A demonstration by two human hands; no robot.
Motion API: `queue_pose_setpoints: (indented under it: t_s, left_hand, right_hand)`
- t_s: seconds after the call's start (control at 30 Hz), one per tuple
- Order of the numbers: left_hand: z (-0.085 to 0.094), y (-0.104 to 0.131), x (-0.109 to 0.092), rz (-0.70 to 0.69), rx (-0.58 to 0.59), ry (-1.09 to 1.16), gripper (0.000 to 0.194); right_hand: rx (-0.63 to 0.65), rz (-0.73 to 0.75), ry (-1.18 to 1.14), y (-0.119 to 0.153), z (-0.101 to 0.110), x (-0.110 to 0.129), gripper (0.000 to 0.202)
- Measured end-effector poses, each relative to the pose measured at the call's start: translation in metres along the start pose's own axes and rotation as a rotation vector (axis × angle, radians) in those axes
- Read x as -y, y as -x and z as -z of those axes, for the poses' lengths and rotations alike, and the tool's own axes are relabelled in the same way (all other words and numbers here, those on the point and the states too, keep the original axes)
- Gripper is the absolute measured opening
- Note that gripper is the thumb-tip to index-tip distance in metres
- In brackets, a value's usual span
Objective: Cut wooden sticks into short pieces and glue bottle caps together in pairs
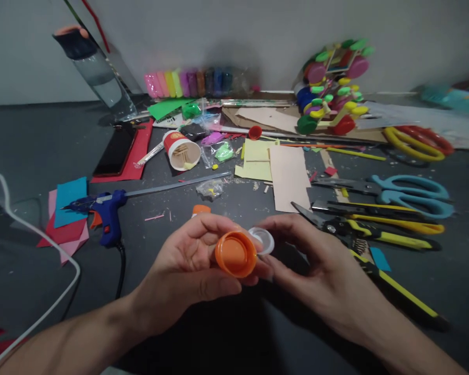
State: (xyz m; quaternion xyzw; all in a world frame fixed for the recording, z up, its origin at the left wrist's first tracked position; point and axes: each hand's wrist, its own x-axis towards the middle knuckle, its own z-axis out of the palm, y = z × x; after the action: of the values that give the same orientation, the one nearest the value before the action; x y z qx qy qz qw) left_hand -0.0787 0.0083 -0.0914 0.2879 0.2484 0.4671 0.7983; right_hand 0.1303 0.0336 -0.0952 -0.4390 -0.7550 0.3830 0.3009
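My left hand (195, 260) holds a round orange plastic cap or cup (236, 255), its hollow side turned toward me. Beside it, my right hand (308, 255) pinches a small clear round lid (262, 240) between thumb and fingers, close to the orange piece's right edge. Both pieces are above the dark table, near its front middle. Another orange item (201, 210) shows just behind my left fingers, mostly hidden by them.
A blue glue gun (111, 213) lies left, near a phone (116, 150) and a water bottle (101, 78). A paper cup (182, 151) rests on its side. Blue scissors (414, 192) and pliers (398, 239) lie right. Clay models (336, 99) stand at the back.
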Motion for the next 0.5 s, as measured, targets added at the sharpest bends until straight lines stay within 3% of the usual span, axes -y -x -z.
queue_pose_setpoints:
  t_s: [0.2,0.5]
  left_hand:
    - [0.001,0.002,0.002,0.011,0.056,0.010,0.029]
    - [-0.001,0.000,0.001,-0.038,0.023,-0.040,0.037]
  right_hand:
    - [0.082,0.168,0.342,-0.002,-0.007,-0.011,0.018]
    - [0.045,0.232,0.438,0.001,-0.003,-0.020,0.021]
